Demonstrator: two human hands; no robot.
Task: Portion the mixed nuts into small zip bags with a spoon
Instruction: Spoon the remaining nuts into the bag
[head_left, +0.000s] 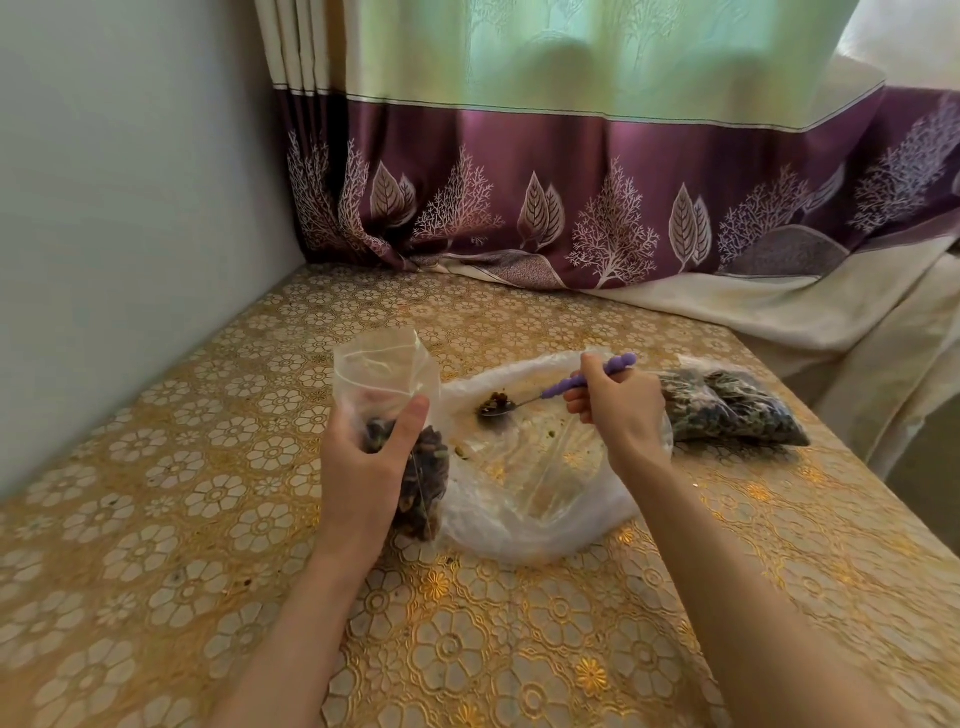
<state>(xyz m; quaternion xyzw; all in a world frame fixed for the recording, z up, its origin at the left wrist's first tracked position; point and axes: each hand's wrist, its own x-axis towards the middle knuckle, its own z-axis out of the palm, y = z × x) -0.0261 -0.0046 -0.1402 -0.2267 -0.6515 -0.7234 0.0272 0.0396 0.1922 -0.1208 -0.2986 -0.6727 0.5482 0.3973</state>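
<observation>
We hold the small zip bag (387, 415) upright in our left hand (363, 467), the grip curled around its filled lower part, so its mouth stays open beside the big bag (530, 488) on the tabletop (208, 519). Our right hand (618, 410) pinches the purple spoon (550, 389), wrist bent, keeping its bowl level so the mixed nuts (496, 401) stay on it over the big bag.

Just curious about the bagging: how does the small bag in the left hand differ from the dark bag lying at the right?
The small zip bag is held upright by the left hand, mouth open, partly filled. The dark bag lies flat on the table, untouched, and looks full. Both are clear plastic holding dark nuts.
</observation>
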